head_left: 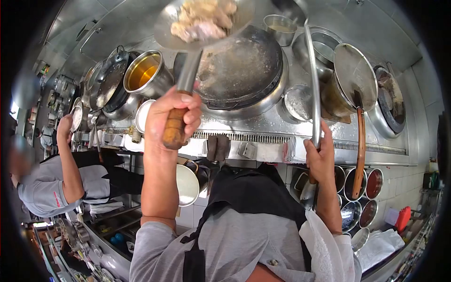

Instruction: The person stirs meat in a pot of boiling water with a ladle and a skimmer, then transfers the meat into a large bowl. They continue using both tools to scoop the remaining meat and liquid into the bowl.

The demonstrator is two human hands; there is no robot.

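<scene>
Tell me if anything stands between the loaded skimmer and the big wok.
Nothing visible does. The skimmer, held by the left hand, hangs over the wok, whose dark inside shows bare. The right hand holds its ladle off to the wok's right side.

A grey short-sleeved shirt (244, 239) sits under a black strapped apron (253, 192), a white textured cloth (329, 249) hangs at the right elbow; left hand (171, 117) and right hand (320, 159) are bare
</scene>
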